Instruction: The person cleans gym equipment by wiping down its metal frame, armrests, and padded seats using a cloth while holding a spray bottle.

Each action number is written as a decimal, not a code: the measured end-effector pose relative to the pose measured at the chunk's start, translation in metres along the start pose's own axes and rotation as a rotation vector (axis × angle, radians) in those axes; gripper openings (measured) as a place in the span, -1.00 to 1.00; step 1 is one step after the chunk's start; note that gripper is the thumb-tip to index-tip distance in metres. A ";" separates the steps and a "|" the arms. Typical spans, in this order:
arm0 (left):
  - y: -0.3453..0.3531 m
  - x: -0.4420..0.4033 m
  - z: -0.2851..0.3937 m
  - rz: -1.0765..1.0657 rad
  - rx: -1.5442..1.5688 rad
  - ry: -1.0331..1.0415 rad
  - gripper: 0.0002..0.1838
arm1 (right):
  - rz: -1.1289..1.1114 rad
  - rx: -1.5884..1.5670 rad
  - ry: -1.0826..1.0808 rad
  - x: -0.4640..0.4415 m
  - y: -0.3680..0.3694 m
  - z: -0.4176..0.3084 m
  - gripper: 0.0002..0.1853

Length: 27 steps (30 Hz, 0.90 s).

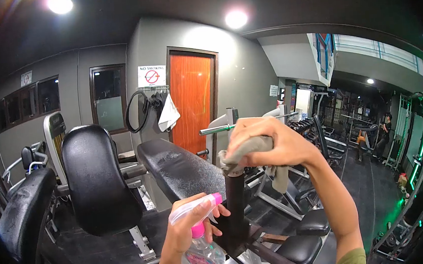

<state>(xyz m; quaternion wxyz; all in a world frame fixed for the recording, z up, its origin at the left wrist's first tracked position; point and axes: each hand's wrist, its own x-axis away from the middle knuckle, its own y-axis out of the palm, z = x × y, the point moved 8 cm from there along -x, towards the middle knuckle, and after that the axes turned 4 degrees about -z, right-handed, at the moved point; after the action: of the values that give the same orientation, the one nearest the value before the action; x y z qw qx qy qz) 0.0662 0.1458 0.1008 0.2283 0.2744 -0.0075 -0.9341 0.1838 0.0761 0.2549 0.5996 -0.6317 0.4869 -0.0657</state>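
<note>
Grey cloth (253,147), gripped by the right hand (289,138), seemingly wipes the black post (235,194) below its fingers; the left hand (187,228) clasps a spray bottle (205,256). The next stroke calls for steady pressure.

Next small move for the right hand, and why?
Probably slide the grey cloth down the black post: the right hand already grips it at the post's top, the shaft below is uncovered, and the left hand has the spray bottle.
</note>
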 end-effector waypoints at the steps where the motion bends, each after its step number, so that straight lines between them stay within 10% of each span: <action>1: -0.001 0.001 -0.001 0.011 0.004 0.012 -0.49 | 0.045 -0.025 -0.044 0.009 0.000 0.000 -0.71; 9: -0.001 0.005 -0.004 0.021 0.009 0.014 -0.51 | 0.261 -0.137 0.298 0.023 0.011 0.045 -0.60; 14: -0.003 0.008 -0.004 0.055 -0.001 0.010 -0.52 | 0.175 -0.230 0.228 0.010 0.028 0.048 -0.62; 20: -0.005 0.008 -0.005 0.069 -0.003 0.006 -0.53 | 0.771 -0.125 0.036 0.059 0.041 0.041 -0.72; 27: -0.008 0.008 -0.003 0.096 -0.018 0.012 -0.54 | 0.845 0.174 -0.028 0.092 0.064 0.023 -0.68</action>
<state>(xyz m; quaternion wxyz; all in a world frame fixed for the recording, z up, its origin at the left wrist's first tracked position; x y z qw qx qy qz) 0.0585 0.1493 0.0926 0.2752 0.2771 -0.0109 -0.9205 0.2121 0.0402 0.1496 0.6316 -0.3247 0.6872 0.1532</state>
